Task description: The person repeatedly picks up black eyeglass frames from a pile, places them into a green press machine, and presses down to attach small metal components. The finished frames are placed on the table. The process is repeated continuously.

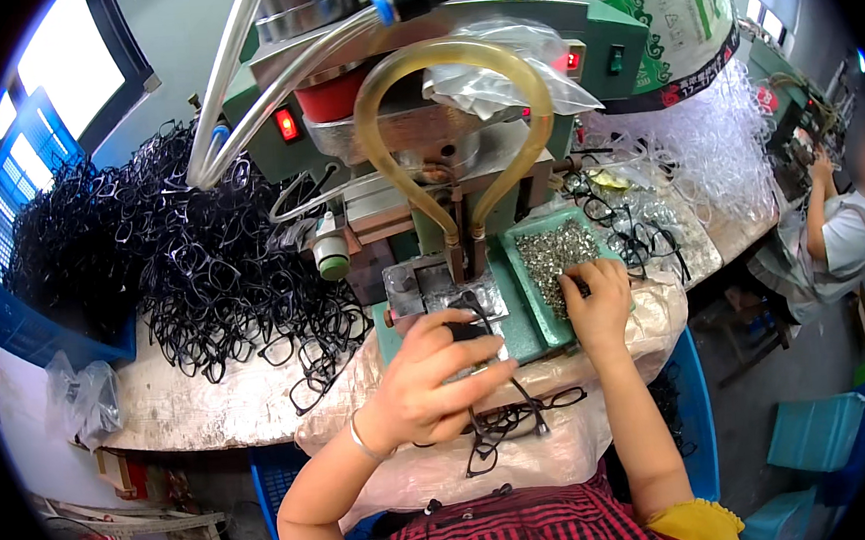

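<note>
My left hand (pixel 430 376) is closed on a black eyeglass frame (pixel 488 324), in front of the metal block (pixel 475 297) under the machine's press head. A thin dark arm of the frame runs down past my fingers; part of it is hidden behind them. My right hand (pixel 603 303) reaches into the right side of a green tray (pixel 547 334) filled with small metal parts (pixel 555 253). Its fingertips are drawn together among the parts, and what they pinch is too small to make out. Several black eyeglass frames (pixel 508 423) lie on the cloth below my left hand.
A tangled heap of black eyeglass frames (pixel 221 255) covers the bench on the left. Clear plastic frames (pixel 709 135) are piled at the back right. A yellowish hose (pixel 366 114) loops before the machine. Far right, a person (pixel 851 231) sits at another bench.
</note>
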The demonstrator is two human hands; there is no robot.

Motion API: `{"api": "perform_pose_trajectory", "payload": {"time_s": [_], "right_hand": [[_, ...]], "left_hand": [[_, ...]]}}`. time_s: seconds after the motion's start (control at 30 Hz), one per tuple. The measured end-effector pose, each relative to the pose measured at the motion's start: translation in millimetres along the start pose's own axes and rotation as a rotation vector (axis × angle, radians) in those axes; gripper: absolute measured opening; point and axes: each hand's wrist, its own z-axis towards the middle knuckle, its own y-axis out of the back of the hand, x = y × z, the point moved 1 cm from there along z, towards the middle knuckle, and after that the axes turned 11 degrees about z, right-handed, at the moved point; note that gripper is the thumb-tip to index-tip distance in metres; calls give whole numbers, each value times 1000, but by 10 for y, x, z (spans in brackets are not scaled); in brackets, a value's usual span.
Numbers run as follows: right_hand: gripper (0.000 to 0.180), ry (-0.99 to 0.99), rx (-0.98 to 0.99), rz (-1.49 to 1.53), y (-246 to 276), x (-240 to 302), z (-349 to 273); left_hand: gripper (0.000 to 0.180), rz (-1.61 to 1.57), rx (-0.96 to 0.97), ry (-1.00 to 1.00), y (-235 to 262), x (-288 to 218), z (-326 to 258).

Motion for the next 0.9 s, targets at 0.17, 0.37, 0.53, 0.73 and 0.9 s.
{"api": "perform_pose_trajectory", "payload": {"time_s": [0.17, 0.37, 0.53, 0.73, 0.9], "right_hand": [[8, -53, -64, 230, 37, -35, 241], [15, -208, -15, 425, 3, -100, 211], [11, -282, 15, 578, 103, -25, 187], [16, -431, 111, 624, 109, -96, -40], [19, -423, 127, 744, -207, 34, 85]], "left_hand": [[28, -27, -3, 30, 0, 13, -4], [26, -78, 5, 39, 68, 28, -9], [32, 50, -5, 66, 34, -80, -188], [56, 657, -350, 916, 205, 406, -855], [92, 673, -105, 1030, -62, 1195, -867]]}}
